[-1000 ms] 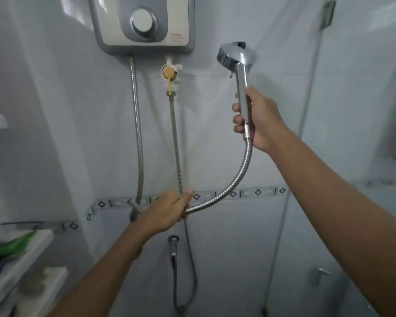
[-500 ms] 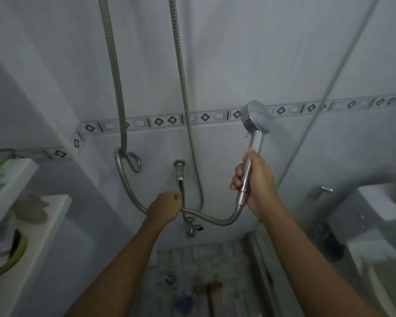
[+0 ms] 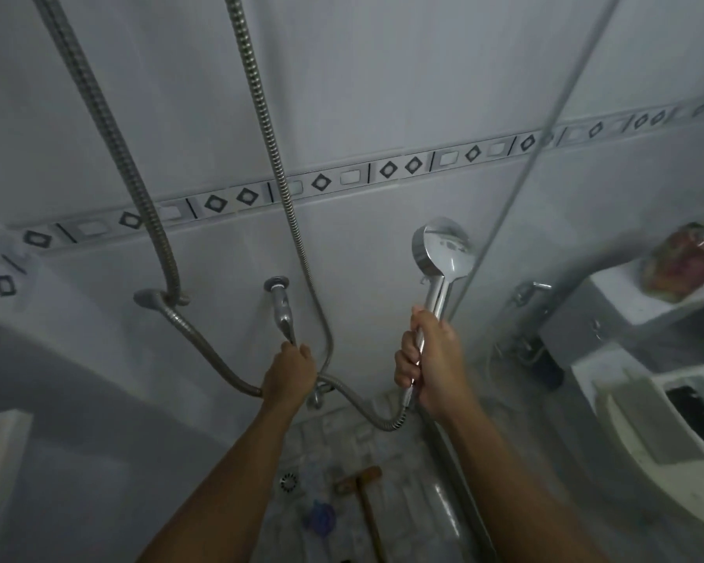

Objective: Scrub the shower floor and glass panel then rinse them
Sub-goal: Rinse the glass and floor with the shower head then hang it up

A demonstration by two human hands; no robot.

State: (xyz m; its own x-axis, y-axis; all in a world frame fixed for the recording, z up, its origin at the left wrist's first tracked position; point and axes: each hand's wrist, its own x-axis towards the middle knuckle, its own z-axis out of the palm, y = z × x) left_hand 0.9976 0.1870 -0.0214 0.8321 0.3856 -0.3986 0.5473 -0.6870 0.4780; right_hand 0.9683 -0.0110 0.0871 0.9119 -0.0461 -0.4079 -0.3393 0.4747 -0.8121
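Observation:
My right hand (image 3: 433, 369) grips the handle of the chrome shower head (image 3: 444, 251), which stands upright with its face turned away toward the wall. My left hand (image 3: 289, 373) holds the metal shower hose (image 3: 204, 343) where it sags in front of the wall tap (image 3: 281, 306). The hose loops from that hand under to the shower handle. Below, the tiled shower floor (image 3: 342, 440) shows a round drain (image 3: 288, 481). The glass panel (image 3: 586, 197) rises on the right, its edge running diagonally upward.
A wooden-handled brush (image 3: 362, 493) and a blue-purple object (image 3: 320, 518) lie on the floor near the drain. A second hose (image 3: 261, 115) hangs down the wall. A toilet (image 3: 667, 420) and a white ledge with a colourful packet (image 3: 683, 262) stand beyond the glass.
The view has tilted down from the water heater to the floor. Both hands have lowered with the shower head and hose, and the left hand now sits just below the wall tap.

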